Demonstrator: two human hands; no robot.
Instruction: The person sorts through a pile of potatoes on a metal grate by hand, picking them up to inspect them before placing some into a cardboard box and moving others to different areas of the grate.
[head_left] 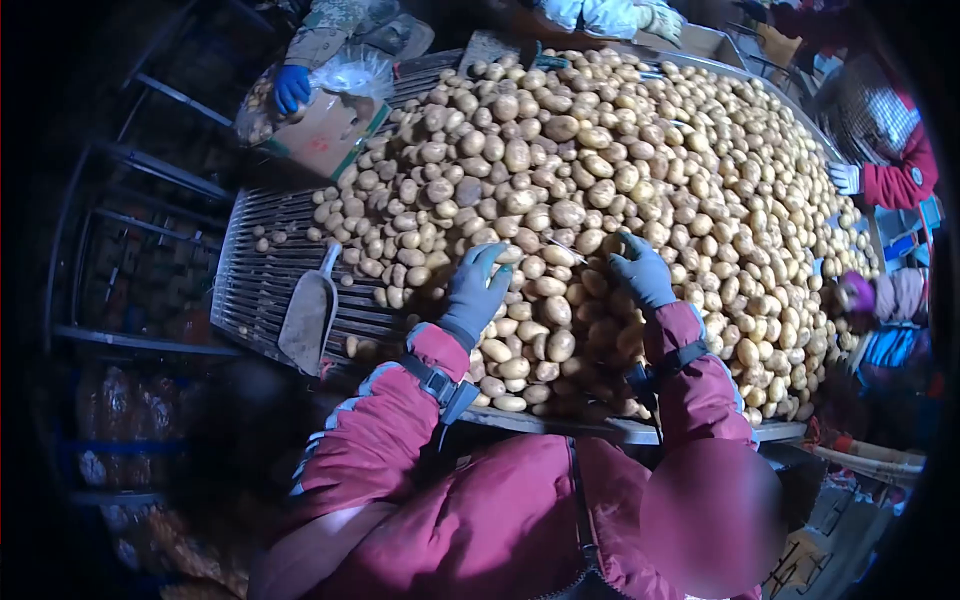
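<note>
Looking down, I see potatoes (560,345) heaped across the slatted tabletop (250,275), right up to its near edge. I judge each one firm, fairly light and rigid, but prone to bruising and rolling; dusty skins might slide a little against gloves. I'd cup one around its broad middle, thumb opposite fingers. My left grip (472,292) is at the heap near that edge, a potato by its fingertips; whether it is pinching it, I can't tell. My right grip (645,273) looks released, fingers parted over the potatoes. Deep shadow between them blurs outlines, the heap hides its lower layers, and the co-workers beyond the far edge are cut off.
</note>
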